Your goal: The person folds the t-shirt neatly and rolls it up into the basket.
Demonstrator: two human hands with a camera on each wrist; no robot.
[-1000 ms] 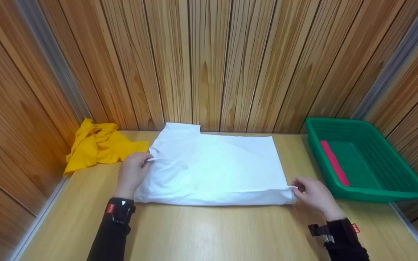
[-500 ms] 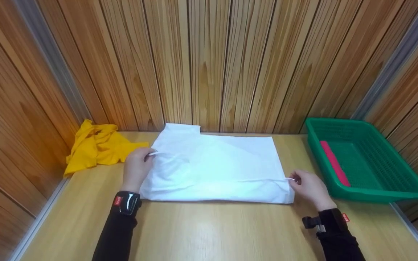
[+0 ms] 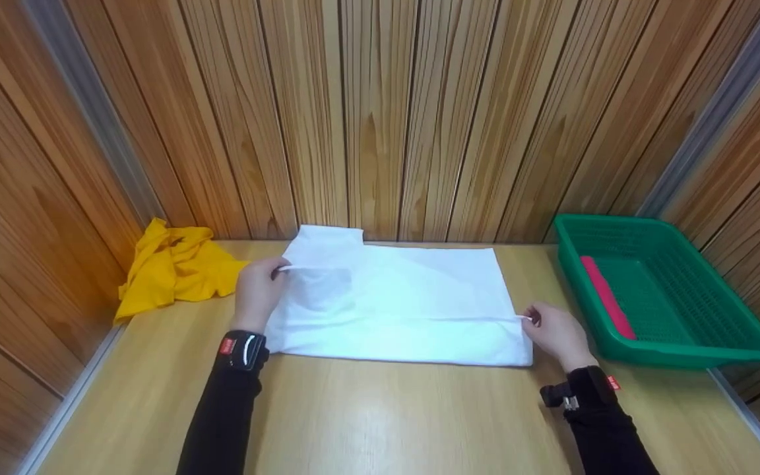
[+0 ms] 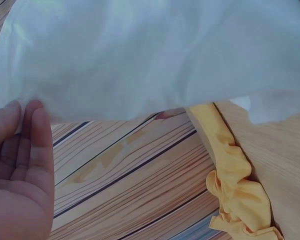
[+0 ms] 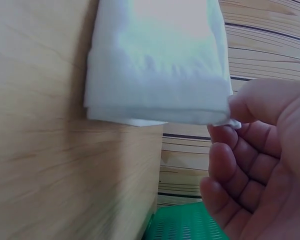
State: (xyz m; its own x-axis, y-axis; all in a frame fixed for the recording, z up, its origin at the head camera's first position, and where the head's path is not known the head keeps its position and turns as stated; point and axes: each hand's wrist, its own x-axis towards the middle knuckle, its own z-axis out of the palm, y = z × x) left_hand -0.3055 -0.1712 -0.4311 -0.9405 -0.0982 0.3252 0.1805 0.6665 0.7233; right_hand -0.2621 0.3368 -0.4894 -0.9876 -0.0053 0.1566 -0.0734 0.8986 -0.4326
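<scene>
The white cloth (image 3: 413, 290) is laid on the counter (image 3: 367, 422), its raised edge pinched by the fingers (image 4: 41, 132) of left hand (image 3: 260, 293) and right hand (image 3: 561, 338); that edge is best held taut and level.

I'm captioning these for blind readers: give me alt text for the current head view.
A person's left hand and right hand pinch a partly folded white cloth at opposite ends on a wood-grain table. A crumpled yellow cloth lies at left; a green basket with a red strip inside sits at right.
</scene>
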